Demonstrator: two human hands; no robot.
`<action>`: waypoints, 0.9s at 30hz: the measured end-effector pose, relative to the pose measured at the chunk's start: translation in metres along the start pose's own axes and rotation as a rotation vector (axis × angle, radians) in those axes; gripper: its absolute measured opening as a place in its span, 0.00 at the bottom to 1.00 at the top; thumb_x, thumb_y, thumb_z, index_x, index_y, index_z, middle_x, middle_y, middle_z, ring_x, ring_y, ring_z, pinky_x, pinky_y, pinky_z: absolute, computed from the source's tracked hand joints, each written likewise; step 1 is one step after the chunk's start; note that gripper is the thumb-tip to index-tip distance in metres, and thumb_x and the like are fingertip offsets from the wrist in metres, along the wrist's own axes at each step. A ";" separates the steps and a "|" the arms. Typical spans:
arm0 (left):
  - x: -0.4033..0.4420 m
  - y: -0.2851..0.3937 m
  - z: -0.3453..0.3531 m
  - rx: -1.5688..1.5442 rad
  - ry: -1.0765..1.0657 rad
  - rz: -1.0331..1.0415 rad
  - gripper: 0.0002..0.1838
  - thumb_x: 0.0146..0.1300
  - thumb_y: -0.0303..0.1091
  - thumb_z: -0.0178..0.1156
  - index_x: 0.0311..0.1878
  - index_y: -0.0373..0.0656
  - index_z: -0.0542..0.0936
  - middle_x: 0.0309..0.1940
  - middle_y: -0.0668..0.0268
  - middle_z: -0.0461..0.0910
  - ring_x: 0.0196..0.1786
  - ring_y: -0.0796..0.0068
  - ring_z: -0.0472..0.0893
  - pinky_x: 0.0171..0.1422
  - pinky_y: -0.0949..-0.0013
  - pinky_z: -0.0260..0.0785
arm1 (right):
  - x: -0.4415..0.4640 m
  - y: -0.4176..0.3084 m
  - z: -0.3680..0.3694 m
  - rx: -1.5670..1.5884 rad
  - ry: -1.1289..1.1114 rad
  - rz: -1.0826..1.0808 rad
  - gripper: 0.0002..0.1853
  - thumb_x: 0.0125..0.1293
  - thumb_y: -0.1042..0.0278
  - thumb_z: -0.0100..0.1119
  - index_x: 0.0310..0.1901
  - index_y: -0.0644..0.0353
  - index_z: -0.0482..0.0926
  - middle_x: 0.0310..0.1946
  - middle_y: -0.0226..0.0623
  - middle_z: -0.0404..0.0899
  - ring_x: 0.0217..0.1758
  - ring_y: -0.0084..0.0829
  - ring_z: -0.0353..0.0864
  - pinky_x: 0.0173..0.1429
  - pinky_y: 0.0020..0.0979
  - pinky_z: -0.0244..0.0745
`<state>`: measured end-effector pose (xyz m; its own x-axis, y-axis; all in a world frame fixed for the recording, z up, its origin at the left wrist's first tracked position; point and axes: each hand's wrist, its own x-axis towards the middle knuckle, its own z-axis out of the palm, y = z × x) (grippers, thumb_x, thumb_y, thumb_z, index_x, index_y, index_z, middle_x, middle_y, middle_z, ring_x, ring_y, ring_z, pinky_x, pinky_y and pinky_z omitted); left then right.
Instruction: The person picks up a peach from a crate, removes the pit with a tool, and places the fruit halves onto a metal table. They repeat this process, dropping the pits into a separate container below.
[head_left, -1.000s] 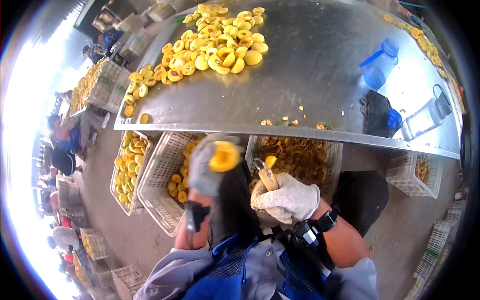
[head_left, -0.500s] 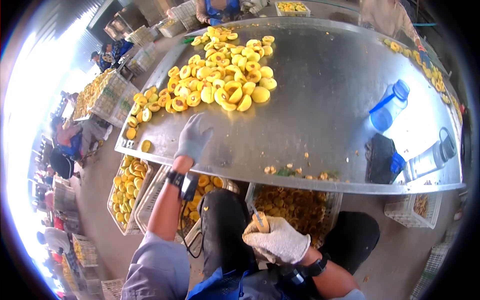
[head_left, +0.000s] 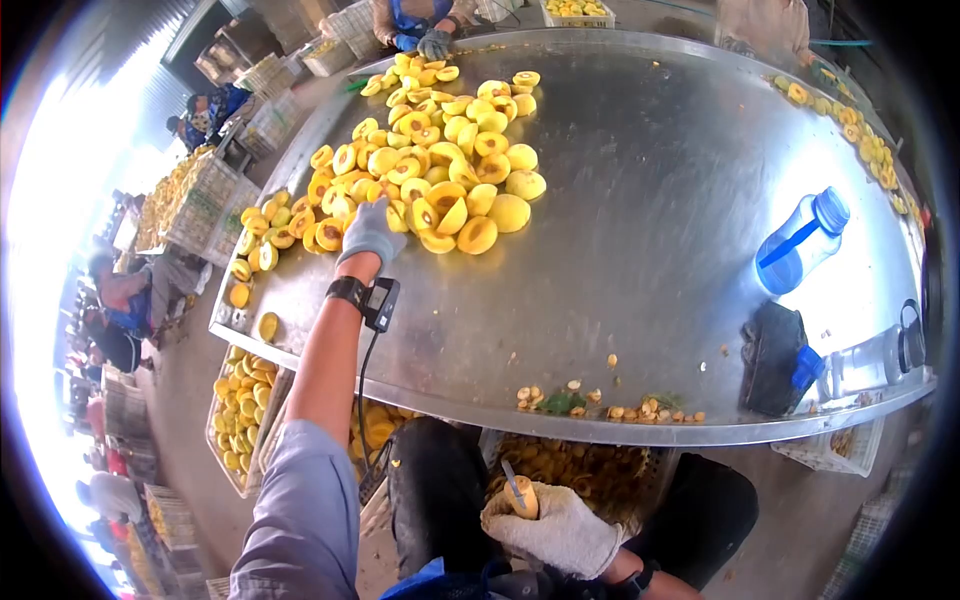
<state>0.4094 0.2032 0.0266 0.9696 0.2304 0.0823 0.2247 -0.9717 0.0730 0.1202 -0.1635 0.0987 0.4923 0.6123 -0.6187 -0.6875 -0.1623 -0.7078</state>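
Note:
A heap of yellow peach halves [head_left: 440, 165], several showing brown pit hollows, lies on the metal table. At its near edge my left hand [head_left: 372, 232], in a grey glove, curls its fingers over a peach half; the fruit partly hides the fingertips. Low over my lap, my right hand [head_left: 560, 530] in a pale cloth glove is closed around a wooden-handled tool [head_left: 523, 497] with a thin metal blade pointing up. Under the table edge sits a crate of brownish fruit scraps [head_left: 570, 465].
On the right of the metal table [head_left: 620, 240] are a blue bottle [head_left: 803, 240], a dark pouch [head_left: 772, 358] and a clear bottle [head_left: 870, 360]. Small scraps [head_left: 650, 408] lie along the near rim. A fruit crate [head_left: 240, 420] stands below left. Co-workers' gloved hands [head_left: 434, 43] are across the table.
My left hand has moved forward from above bare metal to the heap, its fingers curling in. The view has shifted, and my right hand still holds the tool low.

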 end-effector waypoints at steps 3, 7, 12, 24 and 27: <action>-0.017 -0.005 0.001 -0.039 -0.034 -0.062 0.41 0.51 0.48 0.73 0.69 0.44 0.73 0.62 0.49 0.79 0.64 0.50 0.79 0.68 0.56 0.73 | -0.001 -0.002 0.005 0.001 0.011 -0.026 0.12 0.66 0.63 0.70 0.45 0.61 0.85 0.33 0.28 0.85 0.34 0.19 0.80 0.43 0.24 0.78; -0.074 0.010 -0.019 -0.036 -0.080 -0.016 0.38 0.51 0.50 0.73 0.65 0.43 0.77 0.56 0.48 0.83 0.60 0.51 0.82 0.64 0.56 0.75 | 0.007 0.024 0.006 -0.066 -0.004 -0.124 0.11 0.67 0.64 0.70 0.45 0.61 0.84 0.32 0.27 0.83 0.32 0.18 0.78 0.40 0.24 0.76; -0.122 0.016 -0.035 -0.107 -0.232 0.034 0.36 0.54 0.55 0.69 0.67 0.55 0.78 0.55 0.53 0.85 0.57 0.51 0.84 0.63 0.56 0.76 | 0.002 0.039 0.014 -0.003 -0.021 -0.154 0.09 0.68 0.66 0.69 0.43 0.60 0.83 0.27 0.25 0.79 0.26 0.15 0.74 0.31 0.22 0.69; -0.210 0.031 -0.050 -0.141 -0.179 0.251 0.29 0.62 0.54 0.64 0.66 0.60 0.80 0.52 0.55 0.86 0.52 0.52 0.85 0.58 0.56 0.76 | -0.007 0.050 0.022 -0.084 0.098 -0.324 0.07 0.67 0.65 0.67 0.37 0.59 0.81 0.21 0.27 0.77 0.17 0.18 0.73 0.21 0.24 0.65; -0.220 0.037 -0.048 -0.472 -0.022 0.057 0.26 0.61 0.46 0.67 0.63 0.52 0.81 0.48 0.57 0.88 0.50 0.58 0.87 0.54 0.59 0.77 | -0.005 0.054 0.020 -0.134 0.113 -0.354 0.09 0.66 0.64 0.67 0.38 0.61 0.81 0.22 0.30 0.78 0.21 0.22 0.75 0.26 0.28 0.68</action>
<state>0.1996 0.1192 0.0587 0.9821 0.1708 0.0789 0.1070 -0.8519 0.5126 0.0700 -0.1601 0.0701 0.7474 0.5606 -0.3565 -0.3926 -0.0602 -0.9177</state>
